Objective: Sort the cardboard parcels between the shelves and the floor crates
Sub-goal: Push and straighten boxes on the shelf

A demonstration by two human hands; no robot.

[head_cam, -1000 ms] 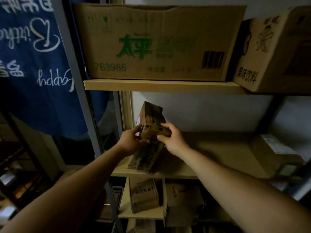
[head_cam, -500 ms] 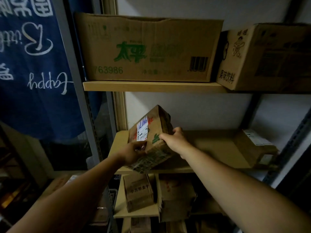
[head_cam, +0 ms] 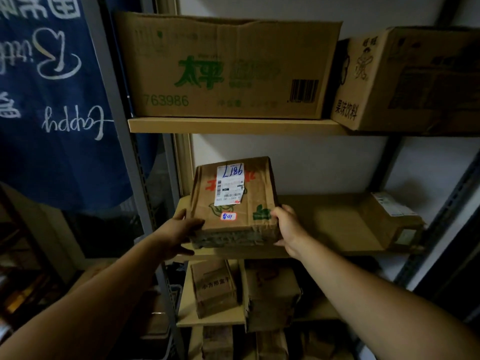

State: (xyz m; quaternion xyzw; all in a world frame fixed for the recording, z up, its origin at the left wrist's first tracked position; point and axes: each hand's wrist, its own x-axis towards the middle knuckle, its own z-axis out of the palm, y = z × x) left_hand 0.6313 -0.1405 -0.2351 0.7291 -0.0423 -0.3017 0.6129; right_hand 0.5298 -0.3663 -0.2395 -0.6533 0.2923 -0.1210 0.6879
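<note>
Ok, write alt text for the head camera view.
Two bare hands, left hand and right hand, grip a taped cardboard parcel with a white label at the middle shelf. Larger cartons sit on the shelf above, smaller parcels below.

We count two hands, the left hand [head_cam: 179,231] and the right hand [head_cam: 287,229], both on one taped parcel [head_cam: 233,203]. It carries two labels, one white label [head_cam: 230,184] and one small red-edged sticker [head_cam: 228,216]. The top shelf [head_cam: 233,125] bears two large cartons. On the middle shelf [head_cam: 319,222] we see two parcels. One blue banner [head_cam: 52,100] hangs at left.
</note>
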